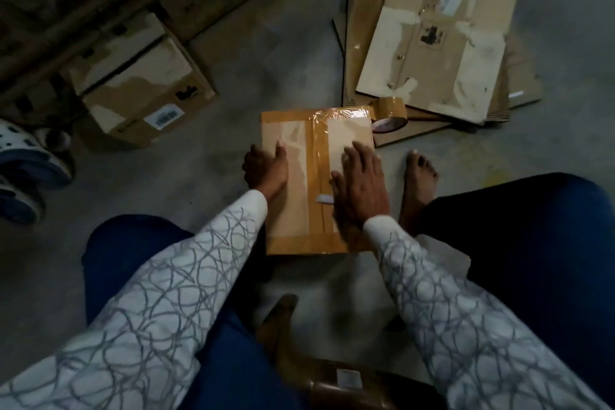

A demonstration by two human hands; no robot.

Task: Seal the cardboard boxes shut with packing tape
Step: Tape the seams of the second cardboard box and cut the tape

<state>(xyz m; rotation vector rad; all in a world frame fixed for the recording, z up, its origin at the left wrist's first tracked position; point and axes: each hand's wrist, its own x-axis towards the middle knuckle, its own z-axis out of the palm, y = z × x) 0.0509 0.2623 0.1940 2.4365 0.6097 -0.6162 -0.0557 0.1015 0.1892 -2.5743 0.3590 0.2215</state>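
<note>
A flat cardboard box (299,210) lies on the floor between my knees, with brown packing tape along its middle seam and its edges. My left hand (266,170) grips the box's left edge, thumb on top. My right hand (361,186) lies flat on the box's right half with straight fingers, pressing next to the taped seam. A roll of brown packing tape (389,115) stands just past the box's far right corner, and a strip of tape runs from it onto the box.
Flattened cardboard sheets (439,36) are stacked at the far right. A closed box with a barcode label (143,86) sits at the left before dark shelving. My bare foot (419,183) rests right of the box. A brown stool (332,373) is below me.
</note>
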